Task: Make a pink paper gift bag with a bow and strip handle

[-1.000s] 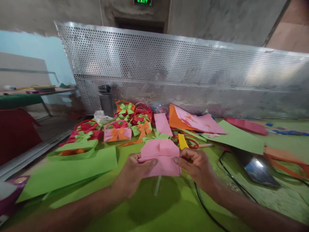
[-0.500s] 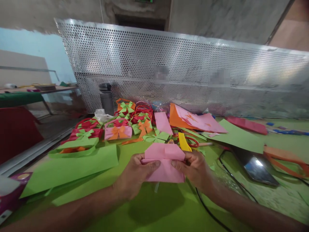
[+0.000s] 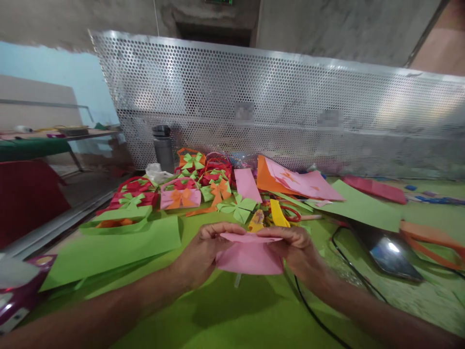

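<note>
Between my hands, above the green table, is a folded pink paper piece with its upper flap bent toward me. My left hand pinches its left side, fingers along the top fold. On the other side my right hand grips the right edge, its fingers also over the fold. Both thumbs are mostly hidden by the paper. Just beyond the paper lie a yellow glue bottle or similar yellow item, a yellow strip and red-handled scissors.
Several small paper bags with bows stand at the back left near a dark bottle. Green sheets lie left. Pink and orange sheets, a phone and a black cable are to the right. A perforated metal panel rises behind.
The pink paper's top flap, upright before, is now folded down toward me. My fingers have moved from the sides onto the fold line. The view has shifted slightly.
</note>
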Tool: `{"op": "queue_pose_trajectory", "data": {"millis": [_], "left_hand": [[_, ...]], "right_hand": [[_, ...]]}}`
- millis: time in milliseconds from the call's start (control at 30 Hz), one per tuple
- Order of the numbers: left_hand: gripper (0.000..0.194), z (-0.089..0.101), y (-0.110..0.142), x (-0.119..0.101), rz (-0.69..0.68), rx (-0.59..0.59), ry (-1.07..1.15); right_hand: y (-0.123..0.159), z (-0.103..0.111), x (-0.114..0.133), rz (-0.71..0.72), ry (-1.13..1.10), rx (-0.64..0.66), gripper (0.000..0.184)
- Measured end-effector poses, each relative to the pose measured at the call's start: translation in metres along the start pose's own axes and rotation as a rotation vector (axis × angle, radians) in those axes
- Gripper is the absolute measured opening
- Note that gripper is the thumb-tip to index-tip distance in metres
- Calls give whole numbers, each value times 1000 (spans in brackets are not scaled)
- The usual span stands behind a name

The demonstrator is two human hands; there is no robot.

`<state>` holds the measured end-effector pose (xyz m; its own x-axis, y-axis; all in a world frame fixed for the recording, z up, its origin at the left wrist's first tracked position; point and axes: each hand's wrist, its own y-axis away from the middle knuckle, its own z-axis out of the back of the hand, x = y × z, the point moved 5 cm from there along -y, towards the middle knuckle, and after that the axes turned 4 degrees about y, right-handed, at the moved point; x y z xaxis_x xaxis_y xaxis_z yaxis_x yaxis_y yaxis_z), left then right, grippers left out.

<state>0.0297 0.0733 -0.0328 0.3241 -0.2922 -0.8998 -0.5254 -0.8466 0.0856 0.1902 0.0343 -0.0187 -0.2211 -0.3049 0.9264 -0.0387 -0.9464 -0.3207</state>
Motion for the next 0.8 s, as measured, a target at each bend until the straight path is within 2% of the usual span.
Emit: {"op": "queue_pose_trajectory", "data": {"millis": [200,400,533,667,733,800], "left_hand": [[9,1,-1,1,2,10,-38],[8,1,-1,-1,47,86,8],[19,2,-2,-2,66,139,75],[29,-1,-1,-4,92,223,122],[28,-2,-1,-4,97,218,105],[36,0,-1,-3,76,158,64]], "right_hand": [[0,0,-1,121,-36,-34,11],[0,2,2,126,15,-37,17],[1,3,3,136,19,-38,21],[2,4,5,225,48,-35,25],[2,4,6,272,68,-25,27],[2,2,6,307,88,-2,28]]}}
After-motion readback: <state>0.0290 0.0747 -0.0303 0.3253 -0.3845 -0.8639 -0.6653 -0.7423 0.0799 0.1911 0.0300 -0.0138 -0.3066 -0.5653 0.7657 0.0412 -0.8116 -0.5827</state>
